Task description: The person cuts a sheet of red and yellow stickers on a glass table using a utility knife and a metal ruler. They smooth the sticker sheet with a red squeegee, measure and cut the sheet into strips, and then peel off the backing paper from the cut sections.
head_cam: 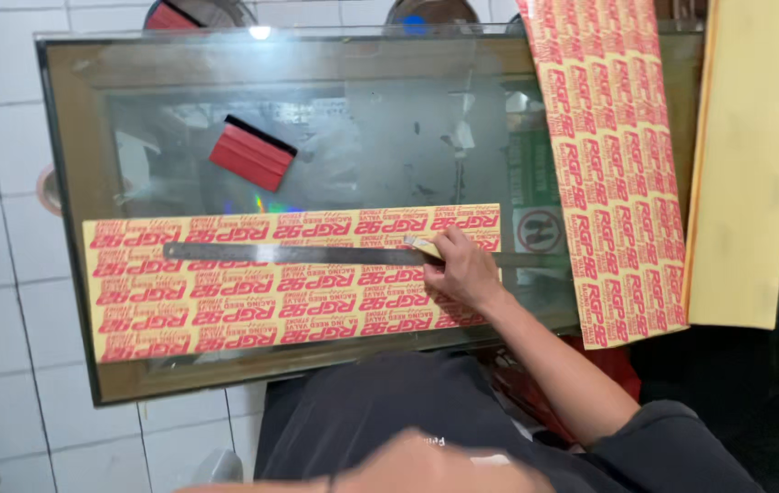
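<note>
Right hand (462, 269): rests on the right end of the sticker sheet (289, 278), fingers curled around a small pale knife (421, 245) whose tip points left toward the ruler.
Left hand: I cannot tell. A blurred shape at the bottom edge may be an arm, but no fingers show.
Ruler (303, 255): a long steel strip lying flat on the sheet, its long axis running left to right, parallel to the sheet's long edges and in its upper half. Its right end passes under the right hand.
Key relation: the knife tip touches the sheet just at the ruler's upper edge, near the ruler's right end; nearly the whole ruler stretches away to the left of the fingers.
Sticker sheet: yellow with rows of red print, lying flat on the glass table (70, 228), across its near half.
Second sheet (613, 164): same pattern, lying lengthwise near to far at the table's right end, well apart from the hand.
Squeegee (252, 152): red with a black edge, on the glass beyond the sheet, untouched.
Yellow board (745, 164): at the far right, beside the second sheet.
</note>
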